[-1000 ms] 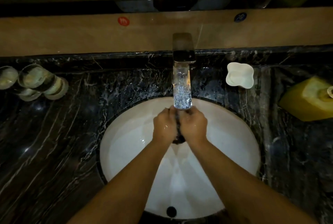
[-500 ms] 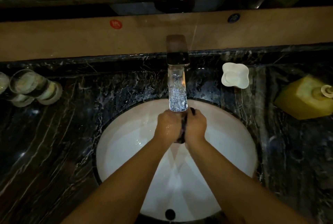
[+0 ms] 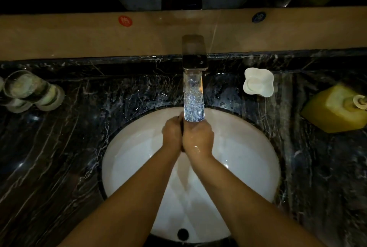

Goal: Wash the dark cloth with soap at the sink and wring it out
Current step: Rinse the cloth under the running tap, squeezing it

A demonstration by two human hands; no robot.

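Both hands pressed together under the tap's stream [image 3: 193,99], above the sink's [image 3: 139,167] far rim. The left hand [image 3: 172,134] and right hand [image 3: 198,137] each clenched the dark cloth [image 3: 182,129], only a thin strip showing between them, running toward the worktop's back edge.

We look down on a white oval sink [image 3: 127,167] set in a black marble counter [image 3: 49,157]. Over its far side our left hand [image 3: 172,133] and right hand [image 3: 198,137] press together, knuckles up, with only a thin dark strip of the cloth [image 3: 182,127] showing between them. The glass spout of the tap [image 3: 194,80] ends just above the hands, water sparkling in it. On the counter, upturned glasses [image 3: 29,91] stand at the left, a white soap dish [image 3: 258,81] sits right of the tap, and a yellow soap bottle [image 3: 333,111] lies at the right edge.
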